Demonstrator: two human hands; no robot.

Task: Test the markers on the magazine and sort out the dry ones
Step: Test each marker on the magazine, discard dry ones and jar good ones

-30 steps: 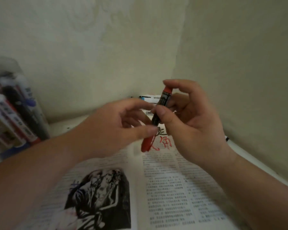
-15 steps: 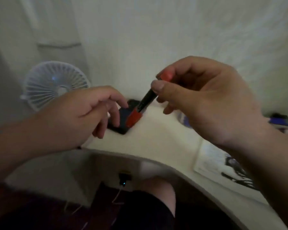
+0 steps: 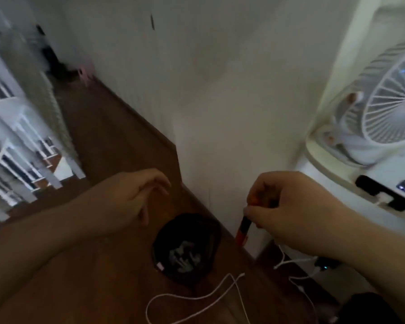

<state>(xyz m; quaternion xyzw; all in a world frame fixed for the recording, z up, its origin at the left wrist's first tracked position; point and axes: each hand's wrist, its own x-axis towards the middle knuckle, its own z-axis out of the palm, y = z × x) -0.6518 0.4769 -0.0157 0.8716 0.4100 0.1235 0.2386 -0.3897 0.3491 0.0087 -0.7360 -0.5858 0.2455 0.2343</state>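
Note:
My right hand (image 3: 288, 209) grips a marker with a black barrel and red cap (image 3: 243, 231), cap end pointing down, held over the floor beside the white wall. Just left of and below the marker stands a round black bin (image 3: 187, 249) with pale scraps inside. My left hand (image 3: 129, 199) hovers above the bin's left side, fingers loosely spread, holding nothing. The magazine and the other markers are out of view.
A brown wooden floor (image 3: 91, 277) fills the lower left. White cables (image 3: 197, 298) trail across it. At right, a white desk edge (image 3: 337, 183) carries a white fan (image 3: 391, 104) and a black phone (image 3: 381, 192). White furniture legs (image 3: 21, 160) stand at far left.
My view has swung left and down from the magazine and desk to the floor. My right hand carried the red-capped marker down beside the bin; my left hand let go and opened.

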